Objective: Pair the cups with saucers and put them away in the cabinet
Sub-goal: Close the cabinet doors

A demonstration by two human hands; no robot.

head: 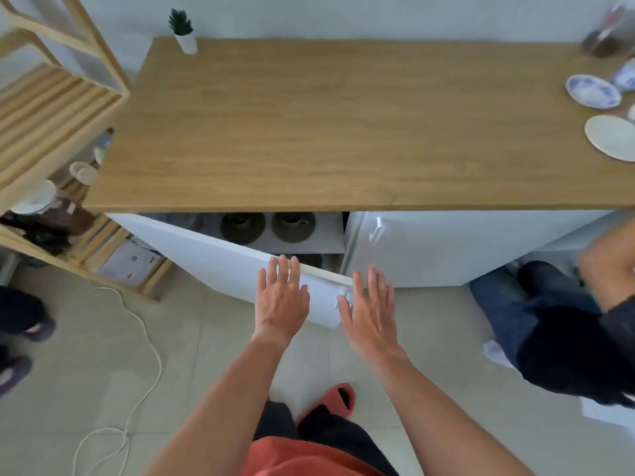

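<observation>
The white cabinet under the wooden counter (343, 139) has its left door (220, 262) swung partly out. On the shelf inside sit two dark cups on dark saucers, one (243, 228) beside the other (293, 227). My left hand (283, 298) lies flat with straight fingers on the door's top edge. My right hand (369, 312) is spread open beside the door's handle (345, 298), holding nothing. On the counter at the far right lie a blue-patterned saucer (592, 91) and a plain white saucer (610, 137); a blue-patterned cup (626, 75) shows at the frame edge.
The right cabinet door (429, 249) is closed. A wooden slatted rack (51, 108) with dishes stands at the left. A small potted plant (184, 30) is at the counter's back. Another person (567, 331) crouches at the right. A white cable (144, 338) lies on the floor.
</observation>
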